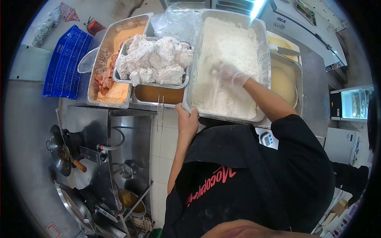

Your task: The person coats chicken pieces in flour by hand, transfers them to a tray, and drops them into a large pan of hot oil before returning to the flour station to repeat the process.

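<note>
A large metal tray (pixel 266 75) filled with white flour (pixel 228 39) lies in front of me. My left hand (pixel 188 119) is bare and closed on its near left corner. My right hand (pixel 229 74), in a clear plastic glove, is down at the flour in the middle of the tray; its fingers are smeared by motion, so what they hold cannot be made out. Left of the flour, a smaller metal pan (pixel 185 81) is heaped with flour-coated pieces (pixel 152 59). This pan rests across a tray of orange powder (pixel 113 97) and a container of brown liquid (pixel 158 95).
Reddish pieces (pixel 104 81) lie in the orange powder. At the right are a pan of yellowish liquid (pixel 283 85) and a knife (pixel 285 50). A wire-handled tool (pixel 160 115) hangs over the near edge. Woks (pixel 60 150) stand at lower left, a blue crate (pixel 65 63) at far left.
</note>
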Demonstrator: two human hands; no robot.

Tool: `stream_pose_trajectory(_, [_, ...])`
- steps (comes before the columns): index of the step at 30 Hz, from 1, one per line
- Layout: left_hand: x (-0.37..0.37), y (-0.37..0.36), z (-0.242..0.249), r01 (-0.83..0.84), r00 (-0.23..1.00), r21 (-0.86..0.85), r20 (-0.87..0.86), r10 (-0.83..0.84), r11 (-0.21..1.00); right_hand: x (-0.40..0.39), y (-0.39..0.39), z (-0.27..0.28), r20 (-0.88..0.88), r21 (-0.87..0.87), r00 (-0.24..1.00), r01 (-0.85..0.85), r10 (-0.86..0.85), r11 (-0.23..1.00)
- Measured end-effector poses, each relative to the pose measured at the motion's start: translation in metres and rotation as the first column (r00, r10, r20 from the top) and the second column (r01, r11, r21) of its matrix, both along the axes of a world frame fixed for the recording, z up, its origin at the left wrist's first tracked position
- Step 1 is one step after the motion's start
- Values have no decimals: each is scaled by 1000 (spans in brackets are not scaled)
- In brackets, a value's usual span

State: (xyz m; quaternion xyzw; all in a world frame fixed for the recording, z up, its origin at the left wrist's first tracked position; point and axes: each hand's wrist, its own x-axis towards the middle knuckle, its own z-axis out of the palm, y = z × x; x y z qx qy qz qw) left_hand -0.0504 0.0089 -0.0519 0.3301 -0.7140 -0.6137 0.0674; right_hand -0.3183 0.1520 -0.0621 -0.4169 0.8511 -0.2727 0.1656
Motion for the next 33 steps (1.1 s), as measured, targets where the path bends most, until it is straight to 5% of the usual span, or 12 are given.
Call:
stream_pose_trajectory(5, [1, -2, 4, 16, 1000, -12, 12, -16, 1000, -43, 18, 57, -70, -26, 958, 276, -277, 961])
stream_pose_trajectory(7, [1, -2, 7, 20, 1000, 68, -2, -20, 997, -36, 21, 30, -123, 50, 940, 326, -319, 944])
stream_pose_trajectory(10, [5, -6, 14, 46, 997, 5, 59, -46, 999, -8, 27, 8, 62, 8, 998, 10, -11, 1000])
stream_pose_trajectory(11, [12, -11, 17, 38, 998, 0, 54, -38, 999, -6, 32, 6, 388, -148, 921, 96, -31, 984])
stream_pose_trajectory(12, [19, -14, 28, 35, 999, -362, 51, -18, 931, 2, 33, 15, 672, -259, 740, 225, 8, 939])
stream_pose_trajectory(13, [23, -14, 37, 26, 999, -673, 42, 3, 739, 8, 30, 22, 670, -259, 742, 216, 14, 941])
stream_pose_trajectory(16, [16, -3, 89, 44, 995, -687, -38, -97, 725, 37, 25, 59, 677, -290, 714, 482, -179, 827])
stream_pose_trajectory(18, [-2, 20, 107, 337, 919, -504, -9, -395, 795, 53, 17, 78, 921, -194, 365, 732, -135, 653])
stream_pose_trajectory(20, [-27, 43, 110, 475, 835, -490, -11, -550, 731, 59, 9, 69, 948, -228, 317, 736, -27, 638])
stream_pose_trajectory(24, [-65, 62, 90, 425, 768, -598, -158, -620, 679, 59, 1, 64, 971, -238, 215, 820, 105, 521])
stream_pose_trajectory(31, [-68, 59, 76, 544, 564, -553, -318, -763, 632, 46, 10, 50, 928, -335, 370, 765, 51, 549])
stream_pose_trajectory(33, [-72, 60, 70, 543, 599, -535, -293, -745, 647, 48, 5, 52, 789, -365, 577, 716, -211, 595])
